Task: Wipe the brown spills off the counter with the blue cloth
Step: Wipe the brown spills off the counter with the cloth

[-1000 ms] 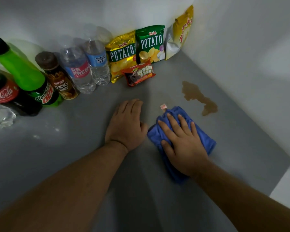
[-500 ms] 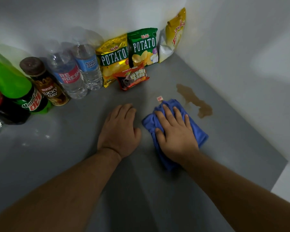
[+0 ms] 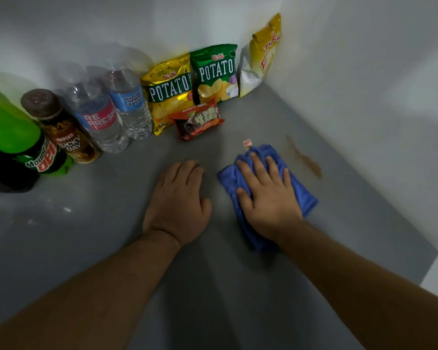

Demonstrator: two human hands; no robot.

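Observation:
A folded blue cloth (image 3: 302,190) lies on the grey counter (image 3: 111,236) right of centre. My right hand (image 3: 266,195) presses flat on top of it, fingers spread and pointing away from me. A brown spill (image 3: 306,157) streaks the counter just beyond the cloth's right edge, near the white wall; its upper part looks faint. My left hand (image 3: 178,200) rests palm down on the bare counter, to the left of the cloth, holding nothing.
Along the back wall stand soda bottles (image 3: 18,137), a coffee bottle (image 3: 63,132), two water bottles (image 3: 111,109) and several snack bags (image 3: 192,89). A fudge bar pack (image 3: 199,121) lies in front. A small white tag (image 3: 247,143) sits by the cloth. White walls close the corner.
My right hand has slid the cloth away from me toward the spill. The spill looks thinner and paler at its upper end. My left hand stays planted.

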